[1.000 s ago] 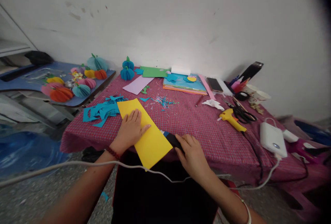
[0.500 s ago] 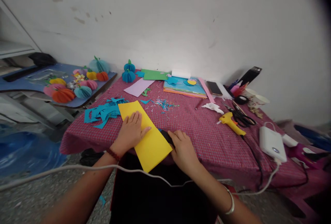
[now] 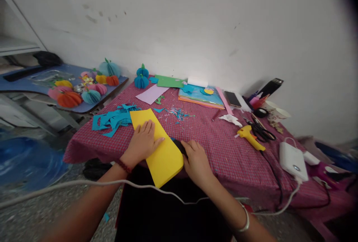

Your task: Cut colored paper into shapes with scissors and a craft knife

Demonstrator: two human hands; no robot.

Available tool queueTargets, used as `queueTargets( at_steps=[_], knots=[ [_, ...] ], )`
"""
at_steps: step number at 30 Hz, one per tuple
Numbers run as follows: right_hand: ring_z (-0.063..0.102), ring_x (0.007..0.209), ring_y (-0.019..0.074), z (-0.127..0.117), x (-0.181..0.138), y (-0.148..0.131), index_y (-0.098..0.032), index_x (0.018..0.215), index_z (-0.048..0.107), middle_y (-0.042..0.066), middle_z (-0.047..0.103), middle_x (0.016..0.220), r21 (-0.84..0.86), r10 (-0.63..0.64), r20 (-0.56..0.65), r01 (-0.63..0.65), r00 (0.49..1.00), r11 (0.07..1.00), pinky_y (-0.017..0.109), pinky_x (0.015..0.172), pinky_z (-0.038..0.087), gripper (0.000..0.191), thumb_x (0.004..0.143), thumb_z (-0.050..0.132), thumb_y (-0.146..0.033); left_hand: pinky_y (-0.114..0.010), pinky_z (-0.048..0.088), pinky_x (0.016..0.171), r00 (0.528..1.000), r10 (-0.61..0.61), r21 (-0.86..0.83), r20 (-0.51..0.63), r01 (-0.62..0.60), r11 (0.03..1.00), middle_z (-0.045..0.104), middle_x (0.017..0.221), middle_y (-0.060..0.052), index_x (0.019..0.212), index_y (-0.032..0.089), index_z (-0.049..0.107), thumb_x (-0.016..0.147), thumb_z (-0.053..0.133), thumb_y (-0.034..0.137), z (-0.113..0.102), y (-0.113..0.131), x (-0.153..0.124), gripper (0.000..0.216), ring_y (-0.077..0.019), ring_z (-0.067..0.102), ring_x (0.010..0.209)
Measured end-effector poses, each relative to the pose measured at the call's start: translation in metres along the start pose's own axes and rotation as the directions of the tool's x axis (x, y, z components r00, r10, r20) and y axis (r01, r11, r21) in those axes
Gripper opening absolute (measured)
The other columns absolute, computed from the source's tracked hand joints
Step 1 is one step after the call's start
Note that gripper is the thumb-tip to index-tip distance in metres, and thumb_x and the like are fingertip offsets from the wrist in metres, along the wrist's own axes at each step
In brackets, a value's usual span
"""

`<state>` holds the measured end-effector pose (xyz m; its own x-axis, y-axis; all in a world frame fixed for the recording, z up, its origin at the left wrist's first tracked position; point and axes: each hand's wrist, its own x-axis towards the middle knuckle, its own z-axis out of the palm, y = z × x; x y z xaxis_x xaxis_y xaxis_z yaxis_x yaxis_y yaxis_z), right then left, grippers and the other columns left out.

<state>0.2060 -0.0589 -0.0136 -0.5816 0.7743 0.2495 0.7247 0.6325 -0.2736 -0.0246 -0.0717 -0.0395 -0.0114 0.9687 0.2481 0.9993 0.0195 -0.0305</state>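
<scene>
A long yellow paper sheet (image 3: pixel 165 156) lies slantwise over the near edge of the table with the red checked cloth (image 3: pixel 218 141). My left hand (image 3: pixel 144 141) rests flat on the sheet's middle, fingers stretched out. My right hand (image 3: pixel 195 160) sits at the sheet's right edge, fingers curled around a small black object (image 3: pixel 178 145) that is mostly hidden under them. A pile of blue paper scraps (image 3: pixel 113 119) lies just left of the sheet.
A yellow glue gun (image 3: pixel 250 135), black scissors (image 3: pixel 260 132), a white power bank (image 3: pixel 292 155) and cups stand at the right. Stacked coloured sheets (image 3: pixel 201 96) and a phone (image 3: pixel 232 99) lie at the back. Paper pumpkins (image 3: pixel 84 89) fill a blue side table. A white cable (image 3: pixel 112 184) crosses my arms.
My right hand has slid left with the black object up to the yellow sheet's right edge. My left hand has stayed flat on the sheet.
</scene>
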Motion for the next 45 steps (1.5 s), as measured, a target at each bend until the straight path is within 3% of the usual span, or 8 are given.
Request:
queueTargets(
  at_steps=[5,16,23,26,30,35,45],
  knots=[
    [0.05,0.098,0.0247,0.006,0.014,-0.006,-0.013,0.127,0.056,0.012,0.059,0.104,-0.016,0.006,0.0,-0.006,1.0,1.0,0.037,0.085,0.041,0.044,0.083,0.047,-0.008,-0.049,0.025,0.109,1.0,0.012,-0.004,-0.02,-0.012,1.0,0.039,0.144,-0.025,0.139,-0.002,0.036,0.091,0.025,0.06,-0.002,0.001,0.0,0.079,-0.0342,0.034,0.135],
    [0.051,0.098,0.0264,0.004,0.001,0.004,-0.014,0.121,0.058,0.013,0.059,0.103,0.0,0.05,-0.071,-0.05,0.996,0.999,0.04,0.085,0.044,0.035,0.087,0.052,-0.018,-0.048,0.024,0.11,1.0,0.002,-0.038,0.007,-0.002,0.999,0.037,0.146,-0.024,0.14,0.0,0.035,0.091,0.028,0.058,0.001,0.0,0.0,0.076,-0.0335,0.031,0.137],
    [0.053,0.098,0.0257,0.002,0.002,0.003,-0.013,0.122,0.058,0.012,0.06,0.102,0.01,0.043,-0.061,-0.042,0.997,0.999,0.04,0.085,0.045,0.037,0.085,0.055,-0.015,-0.048,0.024,0.11,0.998,0.063,-0.055,0.002,-0.063,0.996,0.035,0.149,-0.017,0.141,0.011,0.037,0.094,0.031,0.05,-0.006,-0.033,0.038,0.061,-0.0293,0.028,0.139],
    [0.053,0.096,0.0253,0.0,0.002,0.002,-0.014,0.122,0.058,0.012,0.059,0.101,0.021,0.052,-0.056,-0.05,0.997,0.999,0.04,0.085,0.045,0.037,0.085,0.054,-0.015,-0.047,0.025,0.11,0.991,0.124,-0.05,0.054,-0.121,0.991,0.034,0.15,-0.015,0.14,0.015,0.039,0.095,0.031,0.047,0.0,-0.049,0.052,0.056,-0.0276,0.029,0.138],
    [0.053,0.098,0.0258,-0.001,0.002,-0.002,-0.014,0.125,0.056,0.013,0.059,0.106,0.019,0.056,-0.02,-0.056,0.998,0.998,0.041,0.086,0.045,0.04,0.085,0.051,-0.014,-0.048,0.027,0.109,0.986,0.143,-0.034,0.083,-0.14,0.99,0.032,0.15,-0.017,0.142,0.013,0.037,0.094,0.031,0.048,0.011,-0.056,0.052,0.06,-0.0284,0.029,0.139],
    [0.051,0.1,0.0264,0.003,0.006,-0.008,-0.012,0.134,0.048,0.014,0.057,0.114,-0.004,-0.004,0.047,0.004,0.999,1.0,0.039,0.089,0.044,0.06,0.075,0.057,-0.012,-0.045,0.024,0.111,0.987,0.15,-0.026,0.058,-0.148,0.989,0.035,0.148,-0.019,0.141,0.008,0.036,0.094,0.03,0.049,0.009,-0.053,0.048,0.063,-0.0278,0.03,0.138],
    [0.052,0.102,0.0251,0.009,0.015,-0.003,-0.015,0.132,0.052,0.013,0.058,0.113,-0.033,-0.026,0.046,0.028,0.999,0.999,0.04,0.089,0.044,0.046,0.086,0.049,-0.009,-0.043,0.024,0.111,0.988,0.149,-0.017,0.044,-0.149,0.989,0.035,0.148,-0.019,0.141,0.007,0.035,0.094,0.028,0.048,0.009,-0.053,0.046,0.062,-0.0263,0.03,0.139]
  ],
)
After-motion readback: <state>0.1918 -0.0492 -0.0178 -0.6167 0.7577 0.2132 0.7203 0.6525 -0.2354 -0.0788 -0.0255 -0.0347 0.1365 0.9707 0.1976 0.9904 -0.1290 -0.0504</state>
